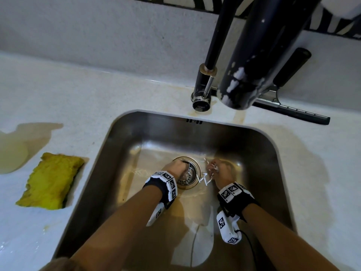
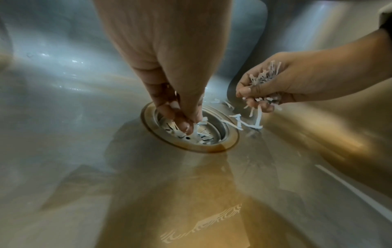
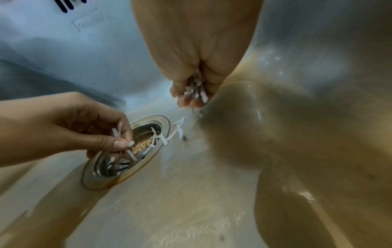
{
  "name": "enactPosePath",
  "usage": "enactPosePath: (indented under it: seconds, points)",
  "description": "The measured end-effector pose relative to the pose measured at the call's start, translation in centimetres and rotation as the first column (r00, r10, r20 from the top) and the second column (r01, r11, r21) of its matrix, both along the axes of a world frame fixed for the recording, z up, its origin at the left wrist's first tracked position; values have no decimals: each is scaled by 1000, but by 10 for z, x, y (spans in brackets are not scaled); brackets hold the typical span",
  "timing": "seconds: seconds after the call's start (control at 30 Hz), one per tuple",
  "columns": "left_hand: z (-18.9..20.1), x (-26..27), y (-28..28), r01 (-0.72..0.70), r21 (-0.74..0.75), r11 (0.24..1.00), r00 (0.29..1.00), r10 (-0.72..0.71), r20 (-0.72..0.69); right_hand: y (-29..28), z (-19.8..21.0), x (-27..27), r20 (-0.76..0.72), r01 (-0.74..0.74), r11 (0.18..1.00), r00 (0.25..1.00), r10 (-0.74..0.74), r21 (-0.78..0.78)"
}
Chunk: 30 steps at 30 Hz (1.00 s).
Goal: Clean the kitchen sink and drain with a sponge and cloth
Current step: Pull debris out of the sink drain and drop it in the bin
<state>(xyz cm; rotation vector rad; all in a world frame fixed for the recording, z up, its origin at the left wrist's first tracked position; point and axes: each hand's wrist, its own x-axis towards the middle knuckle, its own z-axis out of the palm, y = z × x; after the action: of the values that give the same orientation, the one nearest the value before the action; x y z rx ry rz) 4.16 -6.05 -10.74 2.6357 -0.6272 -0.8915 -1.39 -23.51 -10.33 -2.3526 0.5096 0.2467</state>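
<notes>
**Warm, dim basin under uneven light, with blur close to the lenses**

The head view is fairly bright on the pale speckled countertop, dimmer inside the brushed stainless steel sink. Both forearms throw soft shadows down the basin floor, which carries a yellowish cast and a pale patterned reflection. The big black faucet spout looms out of focus. Straight edges bow towards the frame borders. Both wrist views are soft and smeared, with bluish sheen on the far walls, amber glare near the round metal drain ring, and strongly stretched edges.
</notes>
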Motion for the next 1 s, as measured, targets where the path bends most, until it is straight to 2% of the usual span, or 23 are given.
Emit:
enactPosePath:
  seconds: [0.17, 0.3, 0.43, 0.6, 0.77, 0.87, 0.93, 1.0]
  points:
    - [-5, -1, 0, 13, 13, 1000, 1000, -13, 23, -1, 11, -7, 57, -84, 996, 995, 85, -17]
    - [-9, 0, -1, 56, 39, 998, 997, -54, -49, -5, 3, -10, -55, -177, 982, 982, 181, 71]
    - [-14, 1, -4, 45, 39, 998, 996, -42, -80, -9, -7, -11, -10, -200, 977, 979, 202, 73]
    - [-21, 1, -7, 93, 51, 994, 995, -92, -25, -4, -15, -12, 30, -170, 985, 985, 169, 37]
    - [-19, -6, -13, 126, 114, 985, 991, -129, 21, -2, -18, -17, 47, -280, 960, 959, 280, -2]
    - [-14, -8, -18, 107, 140, 984, 994, -109, 7, -3, -14, -19, 121, -247, 969, 961, 248, -22]
    - [-9, -10, -18, 87, 153, 984, 996, -88, -4, -5, -8, -19, 161, -170, 985, 973, 165, 18]
    - [-10, -11, -15, 83, 133, 988, 995, -89, 42, -7, -4, -18, 184, -81, 994, 981, 66, 73]
